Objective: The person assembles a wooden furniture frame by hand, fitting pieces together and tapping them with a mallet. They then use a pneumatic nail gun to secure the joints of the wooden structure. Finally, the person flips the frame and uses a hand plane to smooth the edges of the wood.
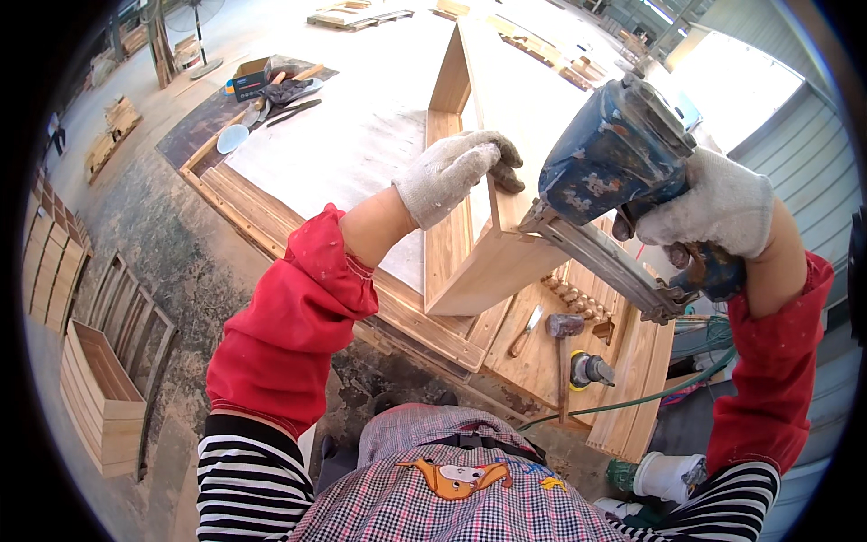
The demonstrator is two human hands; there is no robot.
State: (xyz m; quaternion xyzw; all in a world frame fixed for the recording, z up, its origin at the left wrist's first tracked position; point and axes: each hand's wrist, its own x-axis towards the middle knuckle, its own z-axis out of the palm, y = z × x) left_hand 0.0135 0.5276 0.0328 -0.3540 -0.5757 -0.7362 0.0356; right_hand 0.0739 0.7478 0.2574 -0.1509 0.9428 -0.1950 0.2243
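Though partly unclear, frame (498,266) between hands (462,174) (718,206).

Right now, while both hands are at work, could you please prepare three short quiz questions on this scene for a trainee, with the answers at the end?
1. What colour are the forearm covers? (a) green (b) red (c) yellow
2. True or false: the left hand holds the blue nail gun.
3. Which tool lies between the knife and the round tool with the yellow rim?

Key:
1. (b) red.
2. False: the right hand holds it; the left touches the wooden frame.
3. The hammer.
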